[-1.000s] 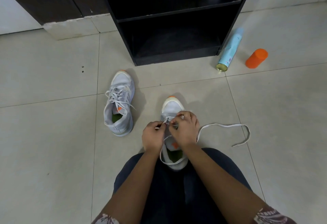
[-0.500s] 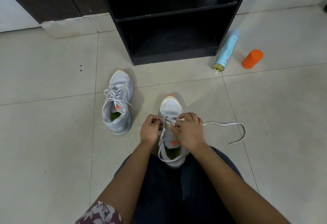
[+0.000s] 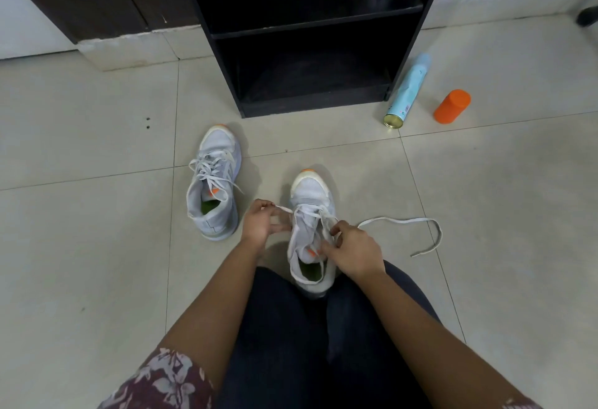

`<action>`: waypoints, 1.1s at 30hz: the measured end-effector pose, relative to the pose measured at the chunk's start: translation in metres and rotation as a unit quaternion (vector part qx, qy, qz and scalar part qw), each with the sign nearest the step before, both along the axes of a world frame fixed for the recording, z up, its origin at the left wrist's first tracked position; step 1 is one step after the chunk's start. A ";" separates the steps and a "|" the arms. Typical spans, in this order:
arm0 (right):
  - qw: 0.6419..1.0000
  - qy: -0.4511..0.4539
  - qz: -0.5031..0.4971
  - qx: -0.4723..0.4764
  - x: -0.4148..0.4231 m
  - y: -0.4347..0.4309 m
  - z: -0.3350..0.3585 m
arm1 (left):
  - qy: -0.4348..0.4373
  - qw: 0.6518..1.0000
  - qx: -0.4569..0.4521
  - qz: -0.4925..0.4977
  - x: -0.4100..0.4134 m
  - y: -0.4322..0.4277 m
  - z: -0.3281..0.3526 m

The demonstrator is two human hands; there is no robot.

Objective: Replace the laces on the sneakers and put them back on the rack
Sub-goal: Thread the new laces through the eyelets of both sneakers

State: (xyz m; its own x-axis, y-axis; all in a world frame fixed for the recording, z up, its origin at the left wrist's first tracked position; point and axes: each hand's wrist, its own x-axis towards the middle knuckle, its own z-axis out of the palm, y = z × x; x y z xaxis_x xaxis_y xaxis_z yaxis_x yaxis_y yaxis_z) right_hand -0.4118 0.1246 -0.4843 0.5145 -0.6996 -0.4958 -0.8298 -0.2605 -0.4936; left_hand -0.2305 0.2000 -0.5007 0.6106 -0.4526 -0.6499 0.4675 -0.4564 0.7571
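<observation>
On the pale tiled floor [image 3: 97, 247] before the black rack [image 3: 307, 104] sit two grey sneakers: the laced sneaker [image 3: 213, 182] and the half-laced sneaker [image 3: 311, 230] between the person's knees. The left hand [image 3: 261, 223] pinches the white lace [image 3: 398, 220] near one end, and the right hand [image 3: 356, 248] pinches it at the eyelets. Both sides want even tension. One spray can [image 3: 408, 90] lies nearby.

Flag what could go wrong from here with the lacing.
1. Uneven ends: the left hand pinches a short stretch of lace, while the long end trails loose over the floor.
2. The sneaker just stands there; a hard pull by the right hand may tip it.
3. The spray can lies on its side by the rack and could get knocked when shoes go back.
</observation>
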 end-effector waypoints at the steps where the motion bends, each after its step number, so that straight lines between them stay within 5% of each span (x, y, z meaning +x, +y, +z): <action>1: 1.000 0.008 -0.001 -0.008 0.000 0.000 -0.002 | -0.002 0.999 -0.021 0.040 0.009 0.001 -0.001; 3: 1.000 0.005 0.000 -0.018 -0.001 0.001 -0.005 | -0.003 0.985 -0.062 0.162 0.025 0.004 0.011; 5: 1.000 -0.010 0.010 -0.023 -0.001 0.002 -0.005 | -0.100 0.973 -0.021 0.208 0.038 0.008 0.014; 7: 0.999 -0.025 0.020 -0.024 -0.001 0.003 -0.005 | -0.311 0.943 0.077 0.086 0.038 0.014 0.015; 9: 0.999 -0.020 0.024 -0.021 -0.001 0.002 -0.004 | -0.519 0.841 0.111 -0.106 0.023 0.015 0.009; 11: 1.000 -0.012 0.021 -0.016 -0.001 0.001 -0.005 | -0.572 0.761 0.115 -0.284 0.007 0.012 -0.003; 14: 1.000 -0.004 0.022 -0.020 -0.001 0.002 -0.006 | -0.556 0.711 0.193 -0.384 -0.008 0.010 -0.009; 17: 0.999 -0.006 0.025 -0.027 -0.002 0.002 -0.005 | -0.528 0.748 0.222 -0.336 0.003 0.008 -0.001; 21: 0.999 -0.016 0.035 -0.034 -0.002 0.002 -0.006 | -0.465 0.850 0.220 -0.113 0.042 0.016 0.019; 23: 0.998 -0.021 0.039 -0.037 -0.002 0.002 -0.006 | -0.519 0.806 0.258 -0.120 0.049 0.020 0.021; 26: 0.998 -0.020 0.041 -0.042 -0.001 0.002 -0.006 | -0.587 0.715 0.232 -0.300 0.031 0.018 0.007; 29: 0.998 -0.016 0.039 -0.038 -0.002 0.003 -0.006 | -0.545 0.713 0.165 -0.408 -0.004 0.007 -0.004; 33: 0.999 -0.016 0.029 -0.024 -0.002 0.001 -0.006 | -0.493 0.762 0.197 -0.372 0.000 0.003 0.002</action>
